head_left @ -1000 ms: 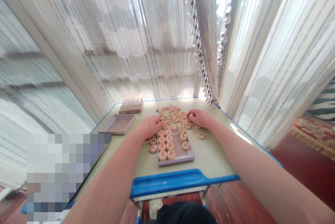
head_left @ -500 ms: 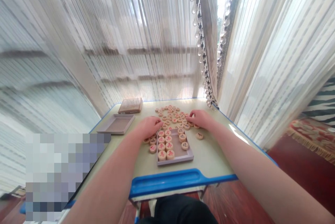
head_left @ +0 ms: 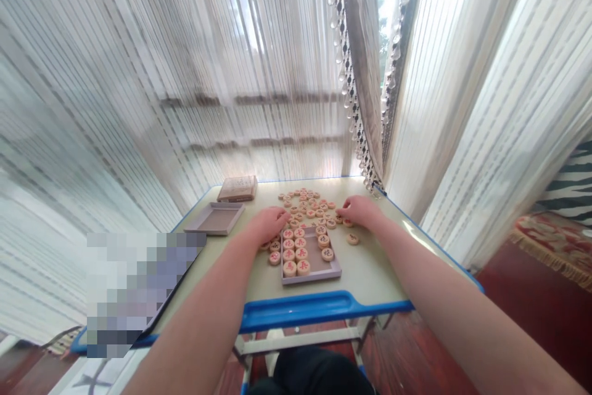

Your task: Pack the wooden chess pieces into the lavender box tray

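Round wooden xiangqi pieces with red or black characters lie loose in a spread [head_left: 311, 214] across the table's middle. In front of them a shallow grey box [head_left: 312, 278] holds two columns of red pieces [head_left: 301, 254] at its left and several black pieces [head_left: 327, 254] at its right. My left hand [head_left: 271, 223] rests at the box's far left corner, fingers curled together over pieces; what they hold is hidden. Beyond the box's far right corner, my right hand [head_left: 362, 211] has its thumb and fingertips closed down on a xiangqi piece [head_left: 339, 220].
An inverted or open grey lid [head_left: 226, 230] lies at the left, with a brown box-like packet [head_left: 237, 189] behind it. A pixelated, dark-edged flat object [head_left: 161, 284] stands at the near left. The table has a raised blue edge [head_left: 300, 309]; curtains hang behind.
The view has shifted slightly. My right fingertips have come down and a little to the right, onto the pieces at the right of the spread. My left hand stays at the box's far left corner.
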Demonstrator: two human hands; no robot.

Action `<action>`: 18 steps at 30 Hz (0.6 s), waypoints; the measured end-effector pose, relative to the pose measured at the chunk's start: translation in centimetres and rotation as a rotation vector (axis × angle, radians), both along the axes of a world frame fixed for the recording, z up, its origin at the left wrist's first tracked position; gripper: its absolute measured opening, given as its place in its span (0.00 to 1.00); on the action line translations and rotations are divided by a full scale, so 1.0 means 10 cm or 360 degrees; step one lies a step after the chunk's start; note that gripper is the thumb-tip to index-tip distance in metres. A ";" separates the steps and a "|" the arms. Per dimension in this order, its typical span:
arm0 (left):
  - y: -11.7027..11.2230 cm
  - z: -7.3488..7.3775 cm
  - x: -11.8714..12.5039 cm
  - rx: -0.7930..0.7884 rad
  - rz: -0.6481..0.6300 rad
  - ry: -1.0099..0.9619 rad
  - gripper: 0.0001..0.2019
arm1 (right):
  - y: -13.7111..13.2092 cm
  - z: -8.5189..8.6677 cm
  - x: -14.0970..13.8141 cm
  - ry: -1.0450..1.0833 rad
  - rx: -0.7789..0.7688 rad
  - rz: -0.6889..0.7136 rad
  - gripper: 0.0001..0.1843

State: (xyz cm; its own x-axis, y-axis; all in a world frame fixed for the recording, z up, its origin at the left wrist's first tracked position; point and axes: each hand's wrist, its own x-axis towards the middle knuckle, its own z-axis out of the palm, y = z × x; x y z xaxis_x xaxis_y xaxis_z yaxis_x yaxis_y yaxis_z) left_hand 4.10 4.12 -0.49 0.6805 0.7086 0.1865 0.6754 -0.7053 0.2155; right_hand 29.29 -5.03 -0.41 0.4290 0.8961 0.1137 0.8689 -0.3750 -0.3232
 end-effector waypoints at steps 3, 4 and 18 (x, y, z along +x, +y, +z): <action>0.01 0.00 0.00 0.0009 0.0001 -0.0008 0.24 | 0.02 -0.02 -0.01 0.0035 0.0021 0.0104 0.15; 0.01 0.00 0.00 0.0011 0.0002 -0.0014 0.24 | 0.03 -0.03 0.00 0.0053 0.0034 0.0144 0.15; 0.00 0.02 -0.01 0.0025 0.0014 -0.0020 0.24 | 0.08 -0.02 0.10 0.0044 0.0120 0.0042 0.15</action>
State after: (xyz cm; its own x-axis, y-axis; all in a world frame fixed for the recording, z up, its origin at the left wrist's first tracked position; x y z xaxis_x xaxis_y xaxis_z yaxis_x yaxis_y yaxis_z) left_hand 4.01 4.10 -0.27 0.6719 0.7114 0.2061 0.6787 -0.7028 0.2132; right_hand 30.26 -4.28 -0.65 0.4091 0.8966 0.1697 0.8685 -0.3255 -0.3739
